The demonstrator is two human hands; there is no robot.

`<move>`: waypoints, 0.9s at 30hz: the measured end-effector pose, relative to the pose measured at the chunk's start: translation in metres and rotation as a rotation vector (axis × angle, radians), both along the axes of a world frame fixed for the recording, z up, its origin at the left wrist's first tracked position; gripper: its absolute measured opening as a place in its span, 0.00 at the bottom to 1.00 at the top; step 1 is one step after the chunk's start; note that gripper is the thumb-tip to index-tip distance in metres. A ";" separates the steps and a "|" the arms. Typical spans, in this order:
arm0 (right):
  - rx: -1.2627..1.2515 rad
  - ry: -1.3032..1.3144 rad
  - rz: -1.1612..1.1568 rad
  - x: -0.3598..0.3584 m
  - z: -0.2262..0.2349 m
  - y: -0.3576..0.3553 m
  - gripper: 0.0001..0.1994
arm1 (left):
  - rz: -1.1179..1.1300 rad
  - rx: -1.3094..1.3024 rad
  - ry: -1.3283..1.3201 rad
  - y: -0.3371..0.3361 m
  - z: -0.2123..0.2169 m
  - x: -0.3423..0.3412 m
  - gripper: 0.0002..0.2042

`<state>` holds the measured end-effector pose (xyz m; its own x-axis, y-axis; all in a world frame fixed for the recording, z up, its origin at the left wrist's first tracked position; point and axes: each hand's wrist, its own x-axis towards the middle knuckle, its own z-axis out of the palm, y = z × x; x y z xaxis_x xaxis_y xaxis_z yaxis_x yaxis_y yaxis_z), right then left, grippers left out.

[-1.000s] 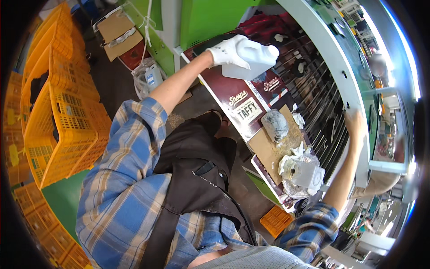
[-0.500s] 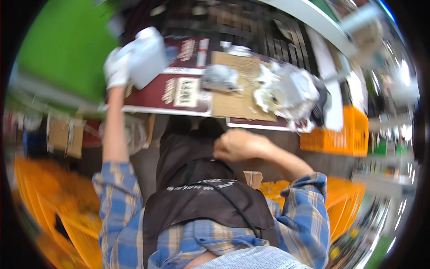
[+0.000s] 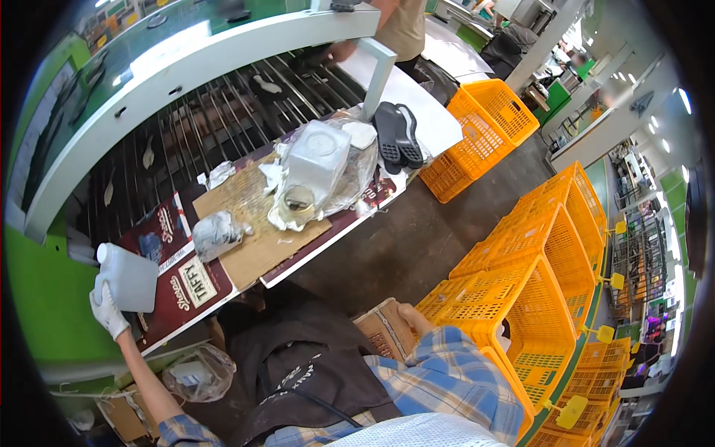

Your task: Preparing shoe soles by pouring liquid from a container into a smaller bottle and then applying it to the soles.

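Observation:
My left hand (image 3: pixel 108 313), in a white glove, grips a white plastic jug (image 3: pixel 130 277) at the left end of the work table (image 3: pixel 350 220), over a dark red printed sheet (image 3: pixel 190 287). My right hand (image 3: pixel 413 320), bare, holds the top corner of a small brown cardboard box (image 3: pixel 381 339) low in front of my dark apron, below the table's edge. On the table lie a crumpled silvery wad (image 3: pixel 216 232), a brown cardboard sheet (image 3: pixel 249 246), an open round tin (image 3: pixel 298 200) and a white container wrapped in clear plastic (image 3: pixel 319 160).
A pair of black shoe soles (image 3: pixel 398 134) rests at the table's right end. Behind the table runs a roller conveyor (image 3: pixel 186 127) with a white frame. Stacked orange crates (image 3: pixel 536 253) fill the floor on the right. Another person (image 3: pixel 402 26) stands at the far end.
My head has turned, swinging the view. My left hand has brought the jug down to the table's left end. My right hand has dropped from chest height onto the cardboard box.

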<state>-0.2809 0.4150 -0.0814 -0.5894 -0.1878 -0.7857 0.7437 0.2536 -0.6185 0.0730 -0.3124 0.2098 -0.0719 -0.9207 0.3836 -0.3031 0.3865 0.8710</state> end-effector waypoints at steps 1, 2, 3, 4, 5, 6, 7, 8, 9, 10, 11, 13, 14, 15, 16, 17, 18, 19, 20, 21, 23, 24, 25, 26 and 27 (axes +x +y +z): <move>-0.004 0.008 -0.023 -0.006 0.005 0.011 0.18 | -0.023 -0.004 0.008 0.003 0.005 -0.012 0.13; -0.007 0.017 -0.047 -0.002 0.008 0.014 0.18 | -0.022 0.016 -0.051 0.006 0.010 -0.023 0.13; -0.012 0.024 -0.067 -0.003 0.012 0.019 0.18 | -0.017 0.032 -0.110 0.009 0.014 -0.032 0.14; -0.024 0.027 -0.069 -0.006 0.009 0.020 0.18 | -0.020 0.031 -0.107 0.006 0.016 -0.028 0.15; -0.034 0.030 -0.070 -0.008 0.006 0.020 0.18 | -0.017 0.021 -0.103 0.005 0.017 -0.024 0.15; -0.041 0.031 -0.070 -0.011 0.003 0.021 0.18 | -0.024 0.019 -0.105 0.006 0.019 -0.021 0.15; -0.047 0.033 -0.070 -0.013 0.000 0.023 0.18 | -0.031 0.019 -0.106 0.007 0.020 -0.019 0.16; -0.052 0.035 -0.071 -0.016 -0.003 0.025 0.17 | -0.050 0.007 -0.123 0.007 0.021 -0.017 0.16; -0.057 0.039 -0.072 -0.020 -0.004 0.025 0.17 | -0.046 0.002 -0.120 0.009 0.023 -0.019 0.16; -0.061 0.042 -0.074 -0.023 -0.006 0.027 0.17 | -0.031 0.017 -0.139 0.012 0.025 -0.022 0.16; -0.065 0.045 -0.076 -0.026 -0.008 0.028 0.17 | -0.017 0.033 -0.158 0.014 0.025 -0.026 0.17; -0.079 0.047 -0.072 -0.034 -0.009 0.028 0.17 | -0.002 0.028 -0.175 0.011 0.025 -0.022 0.17; -0.085 0.047 -0.072 -0.037 -0.009 0.028 0.17 | 0.004 0.031 -0.193 0.008 0.025 -0.021 0.17; -0.091 0.048 -0.071 -0.038 -0.010 0.028 0.17 | 0.010 0.026 -0.192 0.008 0.025 -0.019 0.17; -0.097 0.049 -0.071 -0.038 -0.011 0.029 0.17 | 0.011 0.035 -0.207 0.007 0.025 -0.016 0.18; -0.102 0.050 -0.070 -0.039 -0.012 0.029 0.17 | 0.013 0.044 -0.221 0.006 0.025 -0.014 0.18; -0.109 0.045 -0.070 -0.037 -0.013 0.027 0.17 | 0.019 0.038 -0.225 0.005 0.024 -0.013 0.18; -0.116 0.042 -0.068 -0.036 -0.013 0.025 0.16 | 0.035 0.025 -0.241 0.004 0.023 -0.011 0.18; -0.123 0.043 -0.067 -0.039 -0.016 0.024 0.16 | 0.051 0.012 -0.252 0.003 0.021 -0.013 0.17; -0.130 0.044 -0.065 -0.042 -0.018 0.022 0.16 | 0.059 0.006 -0.249 0.002 0.021 -0.014 0.17; -0.145 0.051 -0.055 -0.053 -0.018 0.016 0.16 | 0.032 0.036 -0.163 0.002 0.019 -0.015 0.17; -0.151 0.053 -0.049 -0.055 -0.021 0.015 0.16 | 0.044 0.031 -0.160 0.003 0.019 -0.015 0.17; -0.158 0.053 -0.042 -0.057 -0.024 0.013 0.16 | 0.062 0.029 -0.206 0.003 0.020 -0.018 0.17; -0.165 0.054 -0.035 -0.059 -0.027 0.011 0.16 | 0.081 0.028 -0.252 0.002 0.021 -0.020 0.17; -0.171 0.050 -0.029 -0.059 -0.027 0.007 0.16 | 0.092 0.024 -0.254 0.006 0.023 -0.023 0.17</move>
